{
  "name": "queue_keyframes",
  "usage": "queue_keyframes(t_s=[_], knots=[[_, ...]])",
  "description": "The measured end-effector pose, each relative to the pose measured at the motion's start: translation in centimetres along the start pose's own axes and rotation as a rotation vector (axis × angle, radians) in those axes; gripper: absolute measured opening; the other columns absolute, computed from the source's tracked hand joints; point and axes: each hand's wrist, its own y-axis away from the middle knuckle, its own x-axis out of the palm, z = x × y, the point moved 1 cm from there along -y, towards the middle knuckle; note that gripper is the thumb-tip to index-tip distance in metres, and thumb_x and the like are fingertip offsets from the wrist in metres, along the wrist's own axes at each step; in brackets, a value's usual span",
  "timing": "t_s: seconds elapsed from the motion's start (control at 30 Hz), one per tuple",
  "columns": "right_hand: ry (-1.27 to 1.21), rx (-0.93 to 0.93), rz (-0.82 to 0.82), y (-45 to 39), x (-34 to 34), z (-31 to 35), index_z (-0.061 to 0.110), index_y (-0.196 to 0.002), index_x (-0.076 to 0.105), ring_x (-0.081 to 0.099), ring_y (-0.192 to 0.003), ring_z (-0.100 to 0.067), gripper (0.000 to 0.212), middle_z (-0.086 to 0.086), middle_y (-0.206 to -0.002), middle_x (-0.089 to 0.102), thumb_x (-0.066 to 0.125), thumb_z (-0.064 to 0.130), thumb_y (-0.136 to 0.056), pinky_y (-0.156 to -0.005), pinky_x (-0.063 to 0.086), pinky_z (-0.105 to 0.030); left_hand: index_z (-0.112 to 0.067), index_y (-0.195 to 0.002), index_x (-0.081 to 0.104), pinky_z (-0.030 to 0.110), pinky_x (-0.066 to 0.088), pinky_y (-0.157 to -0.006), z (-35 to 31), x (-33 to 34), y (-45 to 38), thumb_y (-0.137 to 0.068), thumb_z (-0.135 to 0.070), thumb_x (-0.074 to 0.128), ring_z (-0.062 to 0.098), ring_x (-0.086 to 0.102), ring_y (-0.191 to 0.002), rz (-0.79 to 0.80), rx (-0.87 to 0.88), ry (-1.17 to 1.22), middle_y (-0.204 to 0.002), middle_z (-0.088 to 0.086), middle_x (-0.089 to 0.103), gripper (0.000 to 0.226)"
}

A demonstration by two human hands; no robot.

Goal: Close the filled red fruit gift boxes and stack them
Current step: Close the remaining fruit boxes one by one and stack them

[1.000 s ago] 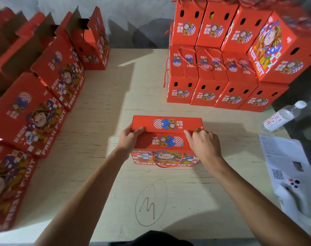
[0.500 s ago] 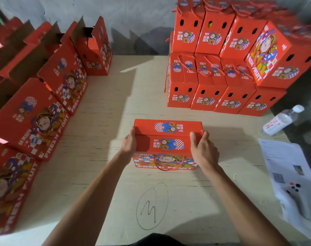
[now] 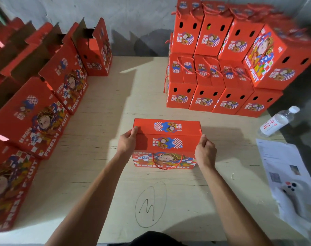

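Observation:
A red fruit gift box (image 3: 167, 137) with a cartoon print and a red rope handle stands on the wooden table (image 3: 106, 121), its top flaps folded down. My left hand (image 3: 127, 142) grips its left end, thumb on the top flap. At the right end, my right hand (image 3: 204, 151) has its fingers curled against the side. Beyond it, at the back right, rises a stack of closed red boxes (image 3: 222, 71) in two layers, one box lying turned on top at the right.
A row of open red boxes (image 3: 44, 107) with raised flaps lines the left side. A plastic water bottle (image 3: 277, 123) lies at the right, with printed papers (image 3: 284, 167) and a white controller (image 3: 291, 190) nearer me. A pencilled oval (image 3: 150, 204) marks the table in front.
Both hands have slid from the box's top flaps to its two ends. The flaps lie flat now. The camera has tilted slightly, showing more of the stack.

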Motion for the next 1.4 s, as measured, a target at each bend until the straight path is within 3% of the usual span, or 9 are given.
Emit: queue_keyframes(t_s=[0.17,0.33,0.47,0.53,0.63,0.73,0.9,1.13,1.4], knots=[[0.045,-0.021,0.025,-0.1,0.0,0.1,0.017,-0.067,0.053,0.057,-0.052,-0.01,0.055,0.004,-0.061,0.059,0.03,0.042,-0.111,-0.041,0.03,-0.017,-0.014,-0.11,0.07,0.046,0.062,-0.08,2.3,0.6,2.7,-0.096,-0.054,0.062,0.028,0.076,-0.09,-0.071,-0.037,0.104,-0.094,0.004,0.078,0.043],[0.193,-0.06,0.064,-1.4,-0.4,0.7,0.016,-0.077,0.059,0.065,-0.066,-0.026,0.045,-0.01,-0.078,0.069,0.035,0.039,-0.107,-0.057,0.045,-0.028,-0.016,-0.125,0.06,0.054,0.05,-0.1,4.3,2.6,6.6,-0.075,-0.086,0.058,0.032,0.059,-0.115,0.029,-0.453,0.27,-0.118,0.009,0.067,0.087],[0.41,-0.398,0.209,-3.3,-0.8,3.4,0.012,-0.149,0.046,0.051,-0.137,-0.026,0.049,-0.01,-0.154,0.05,0.051,0.019,-0.101,-0.11,0.045,-0.039,-0.033,-0.124,0.059,0.052,0.045,-0.104,3.9,4.1,7.3,-0.084,-0.073,0.062,0.029,0.059,-0.12,0.133,-0.359,0.396,-0.13,0.006,0.065,0.056],[0.496,-0.572,0.276,-3.7,-0.1,4.3,0.01,-0.151,0.046,0.041,-0.146,-0.024,0.052,-0.008,-0.157,0.047,0.052,0.02,-0.101,-0.12,0.034,-0.039,-0.034,-0.112,0.062,0.043,0.051,-0.089,4.0,5.1,7.9,-0.083,-0.068,0.068,0.021,0.068,-0.106,0.059,-0.297,0.374,-0.116,-0.001,0.072,0.045],[0.63,-0.609,0.183,-4.0,0.8,4.8,0.008,-0.131,0.063,0.055,-0.124,-0.032,0.051,-0.014,-0.132,0.063,0.052,0.048,-0.101,-0.103,0.046,-0.042,-0.02,-0.112,0.071,0.029,0.058,-0.064,4.5,5.5,7.5,-0.079,-0.06,0.078,0.015,0.077,-0.086,-0.033,-0.207,0.442,-0.098,-0.002,0.079,0.051],[0.756,-0.552,0.136,-4.3,0.3,4.7,0.013,-0.1,0.073,0.061,-0.103,-0.035,0.065,-0.013,-0.103,0.068,0.047,0.072,-0.094,-0.078,0.051,-0.039,-0.009,-0.094,0.077,0.038,0.062,-0.078,3.7,4.2,5.0,-0.077,-0.054,0.084,0.023,0.077,-0.088,-0.068,-0.192,0.416,-0.091,0.007,0.079,0.048],[0.463,-0.211,0.562,-4.1,-1.2,3.2,0.013,-0.056,0.05,0.052,-0.046,-0.02,0.079,0.0,-0.049,0.053,0.053,0.089,-0.077,-0.054,0.038,-0.027,-0.005,-0.101,0.079,0.041,0.06,-0.074,-0.3,2.7,-0.3,-0.09,-0.044,0.075,0.018,0.066,-0.076,-0.112,-0.098,0.231,-0.097,0.015,0.077,0.041],[-0.049,0.246,1.044,1.8,1.8,1.6,0.0,-0.087,0.077,0.052,-0.045,-0.013,0.063,-0.01,-0.072,0.071,0.086,0.06,-0.073,-0.052,0.059,-0.034,-0.007,-0.079,0.073,0.041,0.06,-0.075,-2.7,1.4,-2.7,-0.088,-0.066,0.065,0.031,0.073,-0.079,-0.2,0.009,-0.286,-0.083,0.016,0.076,0.06],[-0.497,0.39,0.838,5.5,3.9,-0.4,0.002,-0.102,0.078,0.064,-0.074,-0.024,0.061,-0.019,-0.099,0.075,0.095,0.045,-0.062,-0.062,0.049,-0.031,-0.006,-0.095,0.071,0.043,0.062,-0.083,-2.5,0.6,-2.0,-0.074,-0.084,0.063,0.03,0.073,-0.084,-0.14,-0.188,-0.267,-0.091,0.013,0.074,0.081]])
